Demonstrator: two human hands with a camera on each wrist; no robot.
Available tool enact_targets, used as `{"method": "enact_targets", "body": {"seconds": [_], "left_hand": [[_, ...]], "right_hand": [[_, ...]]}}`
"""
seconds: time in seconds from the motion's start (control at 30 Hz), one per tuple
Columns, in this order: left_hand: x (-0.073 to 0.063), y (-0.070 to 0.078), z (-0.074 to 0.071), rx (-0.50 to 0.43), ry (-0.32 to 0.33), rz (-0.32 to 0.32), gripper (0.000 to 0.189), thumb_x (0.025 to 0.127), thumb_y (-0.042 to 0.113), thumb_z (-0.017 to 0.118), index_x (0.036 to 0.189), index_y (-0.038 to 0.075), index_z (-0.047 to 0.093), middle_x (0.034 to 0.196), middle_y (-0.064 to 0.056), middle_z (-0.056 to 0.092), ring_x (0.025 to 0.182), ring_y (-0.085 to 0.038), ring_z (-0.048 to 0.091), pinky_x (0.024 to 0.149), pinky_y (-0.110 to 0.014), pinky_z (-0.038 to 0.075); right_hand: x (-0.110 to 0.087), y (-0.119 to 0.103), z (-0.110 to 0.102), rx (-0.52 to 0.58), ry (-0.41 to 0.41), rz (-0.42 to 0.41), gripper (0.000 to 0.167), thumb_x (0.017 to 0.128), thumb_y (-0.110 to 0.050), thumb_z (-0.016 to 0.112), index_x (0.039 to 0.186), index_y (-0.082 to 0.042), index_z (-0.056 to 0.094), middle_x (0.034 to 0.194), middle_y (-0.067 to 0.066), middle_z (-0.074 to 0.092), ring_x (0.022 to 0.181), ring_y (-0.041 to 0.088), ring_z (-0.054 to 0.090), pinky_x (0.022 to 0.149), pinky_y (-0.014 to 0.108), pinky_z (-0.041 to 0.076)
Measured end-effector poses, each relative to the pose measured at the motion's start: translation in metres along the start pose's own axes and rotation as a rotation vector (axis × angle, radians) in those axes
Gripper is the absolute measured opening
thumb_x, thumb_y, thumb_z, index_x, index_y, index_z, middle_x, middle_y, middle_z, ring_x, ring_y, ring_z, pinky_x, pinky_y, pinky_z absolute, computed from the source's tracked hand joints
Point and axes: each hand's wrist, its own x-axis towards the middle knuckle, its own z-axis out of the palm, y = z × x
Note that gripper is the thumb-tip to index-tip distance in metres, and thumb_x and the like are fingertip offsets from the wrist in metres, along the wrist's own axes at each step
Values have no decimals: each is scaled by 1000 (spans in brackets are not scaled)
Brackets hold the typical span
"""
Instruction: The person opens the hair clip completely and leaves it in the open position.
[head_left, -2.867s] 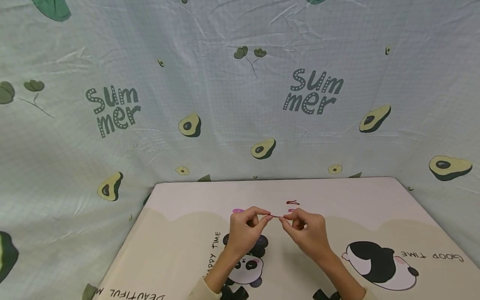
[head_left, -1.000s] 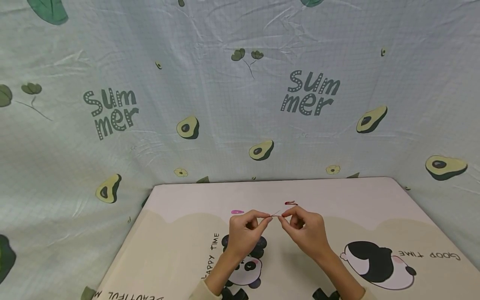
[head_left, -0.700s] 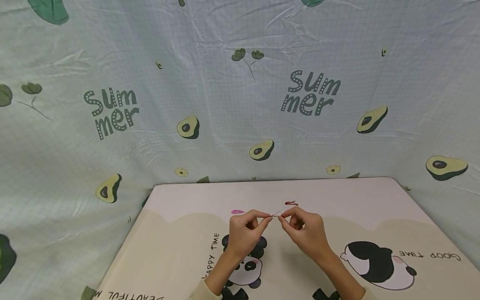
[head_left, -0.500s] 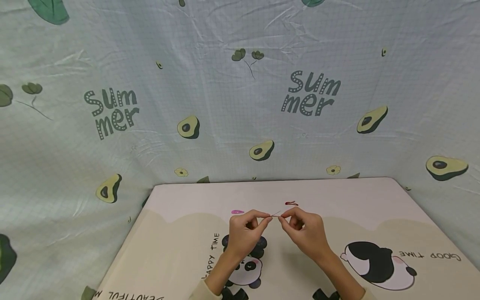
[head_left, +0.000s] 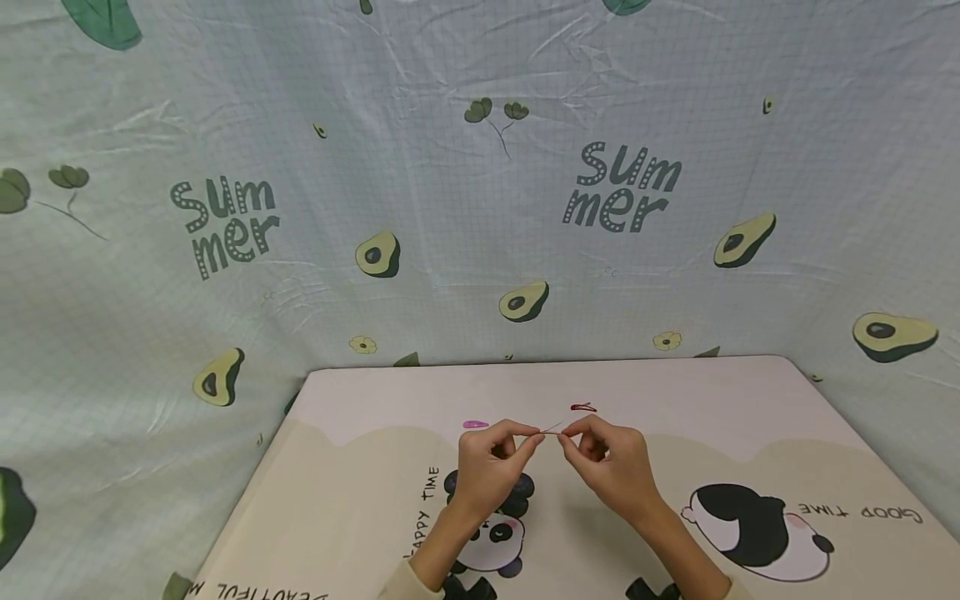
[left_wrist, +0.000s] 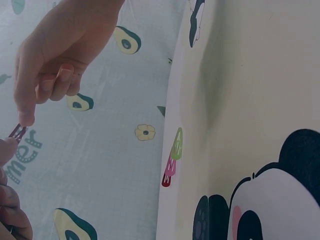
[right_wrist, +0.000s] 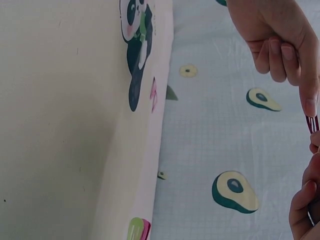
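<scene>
Above the table, a dark red snap hair clip (head_left: 551,432) spans the small gap between both hands. My left hand (head_left: 487,467) pinches one end between thumb and index finger; my right hand (head_left: 615,467) pinches the other end the same way. In the head view its thin strips fork apart. In the left wrist view the clip (left_wrist: 18,132) shows slots, with my right hand (left_wrist: 65,47) above it. The right wrist view has the clip (right_wrist: 313,124) beneath my left hand (right_wrist: 280,40). Fingertips hide its ends.
A pink hair clip (head_left: 475,424) lies on the table (head_left: 360,500) beyond my left hand. Beyond the right hand lie a red clip (left_wrist: 166,180), a pink clip (left_wrist: 171,166) and a green clip (left_wrist: 177,144) close together. A printed curtain (head_left: 450,183) hangs behind the table.
Compared with about three seconds ago, the held clip shows two forking strips instead of one red line. Over the last second the hands stay almost still.
</scene>
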Motion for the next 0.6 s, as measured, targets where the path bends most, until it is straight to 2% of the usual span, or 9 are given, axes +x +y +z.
{"method": "enact_targets", "body": {"seconds": [0.2, 0.37, 0.6], "left_hand": [[0, -2, 0, 0, 0, 0, 7, 87, 4, 81, 90, 9, 79, 48, 1, 41, 51, 9, 28, 45, -8, 24], [0, -4, -1, 15, 4, 20, 7, 86, 4, 81, 90, 10, 80, 48, 2, 41, 50, 9, 28, 44, -9, 24], [1, -2, -2, 5, -15, -28, 7, 86, 5, 81, 92, 9, 82, 48, 0, 45, 50, 8, 30, 47, -7, 24]], "right_hand": [[-1, 0, -1, -5, -10, 2, 25, 75, 8, 81, 86, -13, 74, 59, -11, 50, 54, -6, 41, 49, 12, 40], [0, 1, -1, 14, -1, -18, 31, 72, 12, 82, 86, -14, 74, 59, -11, 50, 54, -6, 41, 49, 11, 39], [2, 4, -4, 45, -31, -10, 30, 72, 12, 83, 87, -13, 74, 59, -10, 51, 54, -6, 42, 48, 12, 40]]}}
